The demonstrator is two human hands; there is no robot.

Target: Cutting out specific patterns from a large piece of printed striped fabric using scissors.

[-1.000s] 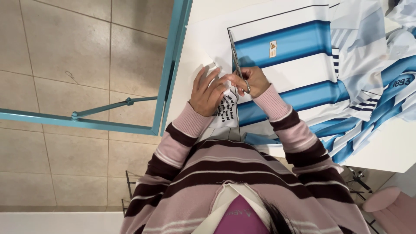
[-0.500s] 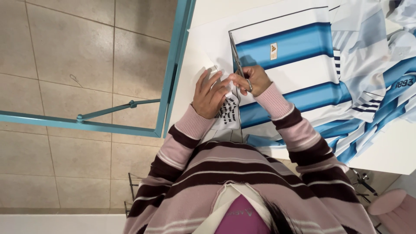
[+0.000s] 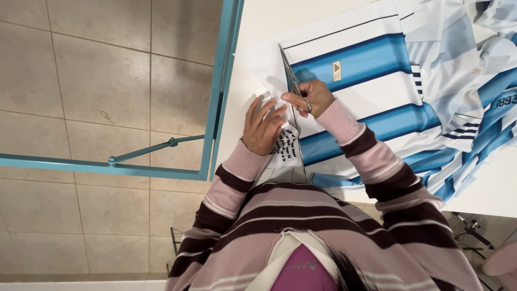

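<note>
My right hand grips the handles of a pair of scissors, blades pointing away from me over a blue and white striped shirt. My left hand pinches a small white label with black print that hangs from the shirt's edge, right beside the scissor handles. Both hands meet at the near left corner of the shirt. The shirt lies flat on a white table. I wear a pink and dark striped sweater.
More blue and white striped shirts are heaped at the right of the table. A light blue metal frame runs along the table's left edge, with tiled floor beyond it. A tripod foot shows at lower right.
Both hands stay together at the label with hardly any shift. The scissors keep the same angle over the shirt.
</note>
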